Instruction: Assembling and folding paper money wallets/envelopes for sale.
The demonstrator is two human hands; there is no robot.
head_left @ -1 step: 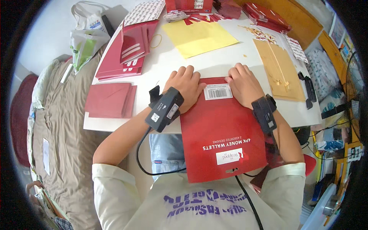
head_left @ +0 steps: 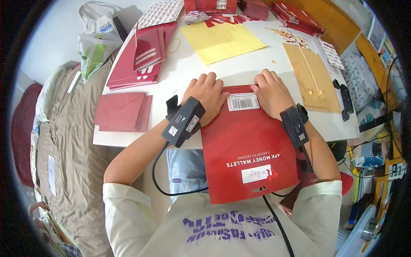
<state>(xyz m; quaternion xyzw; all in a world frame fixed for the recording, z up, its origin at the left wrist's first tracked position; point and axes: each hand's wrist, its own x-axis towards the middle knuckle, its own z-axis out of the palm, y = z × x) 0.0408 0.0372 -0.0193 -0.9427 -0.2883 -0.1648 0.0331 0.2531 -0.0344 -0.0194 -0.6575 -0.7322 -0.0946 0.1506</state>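
A flat red cardboard package with a white barcode label lies partly on the white table and hangs over its front edge toward my shirt. My left hand is closed at its far left corner, thumb on the card. At the far right corner my right hand is curled the same way, its thumb near the label. The fingers' undersides are hidden. A hang hole shows at the package's near end.
Dark red envelopes lie at left, below stacked red cards. Ahead is a yellow sheet; at right, a tan sheet beside black clips. Red packs sit far right. A bed stands left of the table.
My right hand and wrist have shifted very slightly to the left. The package and my left hand look almost unmoved.
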